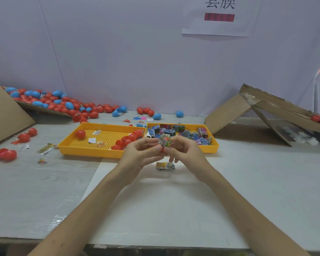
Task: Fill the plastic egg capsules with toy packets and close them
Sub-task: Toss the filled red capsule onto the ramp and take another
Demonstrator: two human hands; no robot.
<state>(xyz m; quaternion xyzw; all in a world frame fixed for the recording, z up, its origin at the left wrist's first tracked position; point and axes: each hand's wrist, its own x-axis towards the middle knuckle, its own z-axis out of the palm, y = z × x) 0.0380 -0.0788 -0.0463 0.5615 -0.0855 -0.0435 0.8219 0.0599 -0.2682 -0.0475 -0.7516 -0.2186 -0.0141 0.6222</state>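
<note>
Both hands meet above the table in front of the yellow trays. My left hand (140,154) and my right hand (183,150) pinch a red egg capsule (162,149) between their fingertips, with a folded toy packet (162,141) sticking out of its top. Another toy packet (165,165) lies on the table just below the hands. The left yellow tray (77,146) holds several red capsules (126,140). The right yellow tray (213,145) is full of toy packets (177,131).
A pile of red and blue capsules (50,100) spills from cardboard at the back left. Loose red capsules (5,154) and packets (45,148) lie at the left. A folded cardboard box (257,115) stands at the right. A white wall closes the back.
</note>
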